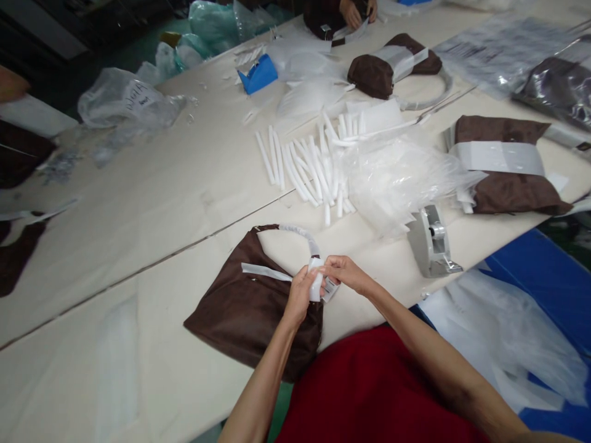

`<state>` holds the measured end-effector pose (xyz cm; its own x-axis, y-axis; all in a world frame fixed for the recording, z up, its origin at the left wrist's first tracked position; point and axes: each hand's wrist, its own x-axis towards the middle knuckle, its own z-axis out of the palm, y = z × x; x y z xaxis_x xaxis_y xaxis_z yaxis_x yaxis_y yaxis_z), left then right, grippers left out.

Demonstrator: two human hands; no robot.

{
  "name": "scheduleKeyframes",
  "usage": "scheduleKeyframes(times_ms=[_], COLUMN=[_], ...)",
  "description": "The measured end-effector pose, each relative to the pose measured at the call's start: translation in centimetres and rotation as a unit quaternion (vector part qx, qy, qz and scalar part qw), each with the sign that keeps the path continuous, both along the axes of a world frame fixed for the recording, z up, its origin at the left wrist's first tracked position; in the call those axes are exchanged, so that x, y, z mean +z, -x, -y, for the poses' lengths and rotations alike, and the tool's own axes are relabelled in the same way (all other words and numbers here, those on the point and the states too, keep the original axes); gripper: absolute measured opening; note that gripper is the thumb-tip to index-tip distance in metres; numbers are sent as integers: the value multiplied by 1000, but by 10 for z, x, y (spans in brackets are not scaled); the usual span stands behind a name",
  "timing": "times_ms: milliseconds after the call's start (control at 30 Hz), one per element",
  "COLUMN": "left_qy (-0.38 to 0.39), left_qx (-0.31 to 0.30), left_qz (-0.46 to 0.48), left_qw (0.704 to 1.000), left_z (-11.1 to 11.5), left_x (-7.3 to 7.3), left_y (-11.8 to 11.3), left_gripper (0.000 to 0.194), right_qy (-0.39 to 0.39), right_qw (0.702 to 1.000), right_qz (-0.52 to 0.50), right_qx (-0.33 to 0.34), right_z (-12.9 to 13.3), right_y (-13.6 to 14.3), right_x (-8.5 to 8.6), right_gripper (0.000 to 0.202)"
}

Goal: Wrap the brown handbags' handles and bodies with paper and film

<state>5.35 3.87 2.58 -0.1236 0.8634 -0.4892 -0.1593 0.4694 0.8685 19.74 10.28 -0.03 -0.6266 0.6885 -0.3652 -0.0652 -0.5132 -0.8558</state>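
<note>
While I watched the cream worktable (170,184), both bare hands, left (302,292) and right (344,271), pinched a white wrapping strip (316,280) on the brown fabric handbag (253,307); beyond the handbag, white foam sticks (309,166) crowded the surface.

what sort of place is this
Probably a packing area in a bag workshop or factory: several brown bags, like this one, lie along a long table, with a pile of white foam-like sticks and a tape dispenser.
</note>
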Motion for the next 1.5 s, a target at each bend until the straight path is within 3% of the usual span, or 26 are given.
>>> scheduleKeyframes(times_ms=[167, 400, 800, 933, 1267, 1400, 1500], left_qy=[-8, 1, 26, 25, -2, -10, -10], left_qx=[3, 22, 58, 64, 46, 52, 59], left_qz=[-10, 28, 90, 97, 87, 87, 88], left_qw=[1000, 999, 994, 993, 995, 995, 994], left_z=[2, 1, -1, -2, -5, -7, -7], left_x=[-2, 1, 1, 0, -2, -3, -10], left_y=[0, -4, -2, 1, 0, -1, -4], left_gripper=[51, 38, 40, 46, 38, 38, 44], right_qy=[-4, 35, 19, 17, 78, 145, 155], right_qw=[1000, 998, 998, 999, 995, 981, 974], right_qz=[-7, 0, -55, -42, -28, -82, -122], right_qx=[-1, 60, 36, 15, -54, -97, -107], right_z=[-1, -10, 2, 2, 7, 15, 18], right_y=[1, -17, 10, 16, 39, 29, 21], right_x=[-2, -4, 0, 0, -15, -5, 5], right_gripper=[43, 24, 12, 15, 23, 32, 35])
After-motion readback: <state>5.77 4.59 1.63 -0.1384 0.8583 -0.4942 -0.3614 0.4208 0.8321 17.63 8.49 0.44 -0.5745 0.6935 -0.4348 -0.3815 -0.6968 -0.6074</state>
